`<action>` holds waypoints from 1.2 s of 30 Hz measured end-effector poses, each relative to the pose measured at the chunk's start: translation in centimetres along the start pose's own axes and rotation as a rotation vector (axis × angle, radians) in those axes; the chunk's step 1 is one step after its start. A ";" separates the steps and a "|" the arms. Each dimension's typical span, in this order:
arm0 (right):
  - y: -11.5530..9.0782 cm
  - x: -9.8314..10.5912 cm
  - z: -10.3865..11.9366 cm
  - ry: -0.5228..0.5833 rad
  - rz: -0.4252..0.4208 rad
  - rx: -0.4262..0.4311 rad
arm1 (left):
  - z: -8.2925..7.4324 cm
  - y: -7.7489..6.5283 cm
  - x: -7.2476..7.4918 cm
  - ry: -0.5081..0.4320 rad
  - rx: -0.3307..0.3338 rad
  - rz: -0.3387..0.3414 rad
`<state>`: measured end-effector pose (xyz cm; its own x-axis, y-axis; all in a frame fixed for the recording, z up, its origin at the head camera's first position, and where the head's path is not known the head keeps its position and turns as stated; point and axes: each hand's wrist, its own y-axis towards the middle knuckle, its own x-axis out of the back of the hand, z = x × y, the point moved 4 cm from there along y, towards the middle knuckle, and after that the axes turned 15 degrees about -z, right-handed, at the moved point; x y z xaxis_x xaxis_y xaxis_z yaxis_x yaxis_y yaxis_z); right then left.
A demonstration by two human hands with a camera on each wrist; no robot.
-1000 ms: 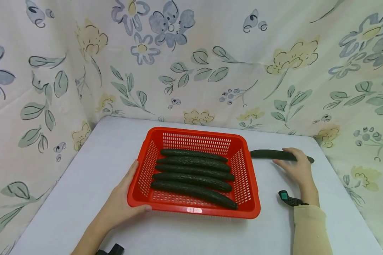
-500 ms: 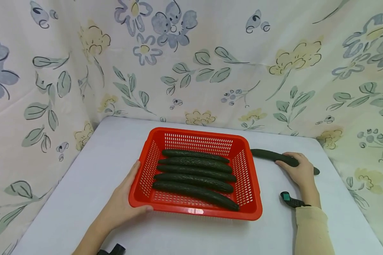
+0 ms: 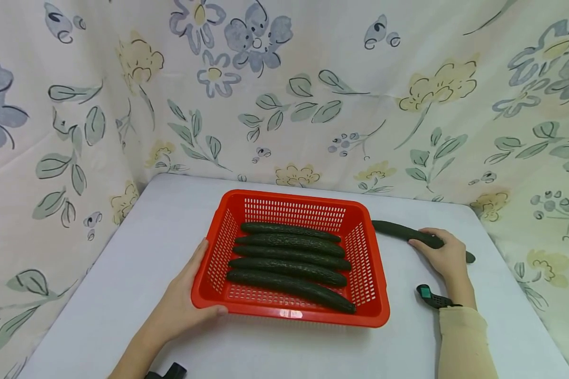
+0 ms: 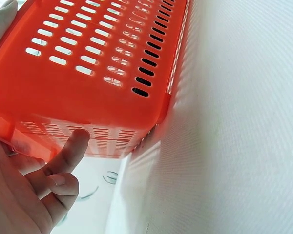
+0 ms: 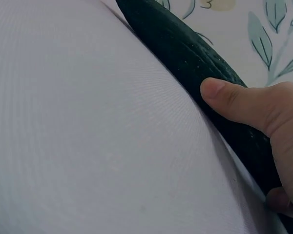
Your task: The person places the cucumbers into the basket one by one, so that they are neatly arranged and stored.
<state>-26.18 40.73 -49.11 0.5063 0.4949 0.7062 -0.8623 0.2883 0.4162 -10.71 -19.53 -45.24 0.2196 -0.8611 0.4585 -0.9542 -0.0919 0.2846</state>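
A red plastic basket (image 3: 289,314) with slotted walls stands mid-table, several dark green cucumbers (image 3: 289,267) lying side by side in it. At its near left corner my left hand (image 3: 180,302) grips the rim, thumb along the front and fingers at the left side. The left wrist view shows some fingers (image 4: 71,151) curled beneath the rim, against the basket wall (image 4: 78,92). To the basket's right, one more cucumber (image 3: 398,230) lies aslant on the table. My right hand (image 3: 448,256) holds it near its right end, and the thumb (image 5: 224,95) presses on its side.
A white cloth (image 3: 284,350) covers the table. Floral fabric (image 3: 284,131) hangs behind and along both sides. A dark band with a green-faced device (image 3: 433,299) is on the right wrist, below a beige sleeve (image 3: 467,342).
My right hand has closed around the single cucumber, whose right end has swung toward me, leaving it more slanted. The left hand keeps its place on the basket.
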 end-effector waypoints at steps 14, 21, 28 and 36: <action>-0.1 0.3 0.4 -0.004 -0.012 -0.028 | 0.0 -0.1 0.0 0.017 0.001 -0.002; 0.0 0.9 0.8 0.036 -0.046 -0.059 | 0.0 -0.1 0.0 0.033 -0.012 -0.009; 0.3 1.7 1.6 0.036 -0.065 -0.068 | 0.0 -0.1 0.1 0.027 -0.016 -0.009; 1.0 3.3 3.5 0.021 -0.149 -0.067 | 0.1 -0.1 0.1 0.031 -0.021 -0.007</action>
<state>-25.33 39.79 -44.33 0.6293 0.4595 0.6267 -0.7761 0.4134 0.4762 -10.65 -19.63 -45.30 0.2327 -0.8446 0.4821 -0.9482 -0.0869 0.3054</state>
